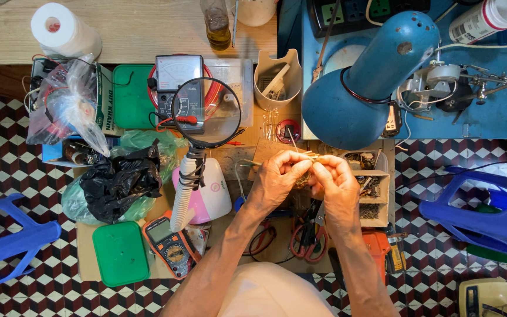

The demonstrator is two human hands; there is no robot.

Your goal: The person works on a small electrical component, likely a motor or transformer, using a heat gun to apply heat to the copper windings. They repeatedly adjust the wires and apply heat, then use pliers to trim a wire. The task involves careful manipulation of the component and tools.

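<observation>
My left hand [277, 176] and my right hand [337, 179] meet over the middle of a cluttered work surface, under the blue desk lamp [371, 82]. Both pinch a small bundle of thin wires [309, 157] between the fingertips; what hangs below it is mostly hidden by my fingers. A small wooden parts box [377, 188] sits just right of my right hand. Red-handled pliers [306, 240] lie below my hands.
A magnifying glass [205, 111] on a flexible arm stands left of my hands, over an analogue meter [178, 76]. An orange multimeter [171, 245], green lids [121, 253], a black bag [121, 179], a paper roll [60, 28] and blue plastic stools [488, 205] surround the area.
</observation>
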